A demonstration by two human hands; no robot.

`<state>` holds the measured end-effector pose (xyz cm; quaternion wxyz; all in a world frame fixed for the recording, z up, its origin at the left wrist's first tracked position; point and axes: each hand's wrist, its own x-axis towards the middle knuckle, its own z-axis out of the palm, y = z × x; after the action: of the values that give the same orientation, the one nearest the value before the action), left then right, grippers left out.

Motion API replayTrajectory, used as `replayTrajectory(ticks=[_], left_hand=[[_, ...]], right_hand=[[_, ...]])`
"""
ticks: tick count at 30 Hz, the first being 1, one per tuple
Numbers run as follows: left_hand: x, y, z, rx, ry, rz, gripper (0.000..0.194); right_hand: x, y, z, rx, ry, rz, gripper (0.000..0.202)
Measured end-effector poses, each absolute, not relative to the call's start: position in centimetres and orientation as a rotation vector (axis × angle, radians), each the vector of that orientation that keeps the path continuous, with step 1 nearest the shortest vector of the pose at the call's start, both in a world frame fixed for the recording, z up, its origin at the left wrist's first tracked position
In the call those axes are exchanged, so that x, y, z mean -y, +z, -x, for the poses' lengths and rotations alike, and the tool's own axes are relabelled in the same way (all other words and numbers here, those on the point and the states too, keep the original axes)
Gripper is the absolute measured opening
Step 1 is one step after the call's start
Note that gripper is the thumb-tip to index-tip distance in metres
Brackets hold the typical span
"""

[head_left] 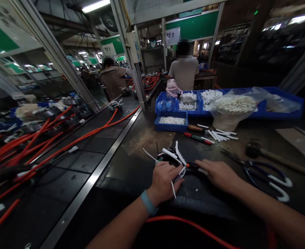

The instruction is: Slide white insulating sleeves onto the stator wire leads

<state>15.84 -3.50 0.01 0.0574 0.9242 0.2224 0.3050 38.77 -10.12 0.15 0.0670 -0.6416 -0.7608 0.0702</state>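
At the front of the dark table my left hand (166, 180), with a blue band at the wrist, is wrapped round the near side of a round wound part (170, 158). White sleeves and thin white strips stick out of this part. My right hand (216, 172) is closed on a dark cable (193, 166) at the part's right side, where a small orange bit shows. The fingertips of my right hand are partly hidden.
Blue bins (171, 121) of white tubes stand behind, beside a bag of white pieces (234, 104). Scissors (261, 173), a hammer (253, 148), a screwdriver (196, 128) and loose tubes lie right. Orange cables (90, 133) cross the left conveyor. Two people are further back.
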Motion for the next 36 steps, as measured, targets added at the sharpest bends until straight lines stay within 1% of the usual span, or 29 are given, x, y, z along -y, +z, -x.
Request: replayTrajectory(ticks=[3, 6, 8, 10, 12, 13, 14, 17, 19, 22, 29, 33, 36], left_hand=[[3.0, -0.1, -16.2, -0.636, 1.011, -2.777, 0.035], [2.9, -0.1, -16.2, -0.536, 1.062, -2.801, 0.029], [2.7, 0.0, -16.3, -0.506, 1.083, -2.833, 0.023], [2.5, 0.0, -16.5, -0.497, 1.117, -2.843, 0.020], [2.3, 0.1, -16.7, -0.477, 1.153, -2.830, 0.019], [2.2, 0.1, -16.7, -0.471, 1.171, -2.818, 0.019], [2.2, 0.1, -16.8, -0.470, 1.184, -2.806, 0.020], [2.3, 0.0, -16.7, -0.485, 1.196, -2.781, 0.021], [2.4, -0.2, -16.6, -0.502, 1.175, -2.779, 0.021], [2.6, -0.3, -16.6, -0.545, 1.172, -2.782, 0.018], [2.9, -0.2, -16.7, -0.582, 1.203, -2.784, 0.014], [3.0, -0.3, -16.7, -0.587, 1.209, -2.784, 0.015], [2.9, -0.6, -16.6, -0.575, 1.215, -2.776, 0.014]], right_hand=[[10.0, -1.3, -38.8, 2.258, 0.236, 1.968, 0.051], [10.7, -2.0, -37.5, 2.199, 0.255, 2.009, 0.052], [10.6, -1.5, -37.4, 2.178, 0.384, 1.927, 0.043], [9.4, 0.0, -38.8, 2.146, 0.541, 1.772, 0.029], [7.3, 2.1, -41.9, 1.975, 0.424, 1.809, 0.023], [6.1, 3.2, -43.8, 1.791, 0.210, 1.934, 0.023], [4.9, 4.4, -45.9, 1.545, -0.079, 2.115, 0.024], [1.9, 7.0, -51.3, 1.240, -0.434, 2.318, 0.038], [0.7, 7.9, -53.4, 1.252, -0.489, 2.360, 0.033], [0.4, 7.8, -54.5, 1.323, -0.523, 2.371, 0.028], [0.9, 6.5, -56.1, 1.323, -0.688, 2.400, 0.028], [0.8, 6.7, -56.8, 1.281, -0.658, 2.317, 0.023], [0.8, 8.0, -56.2, 1.097, -0.599, 2.186, 0.024]])
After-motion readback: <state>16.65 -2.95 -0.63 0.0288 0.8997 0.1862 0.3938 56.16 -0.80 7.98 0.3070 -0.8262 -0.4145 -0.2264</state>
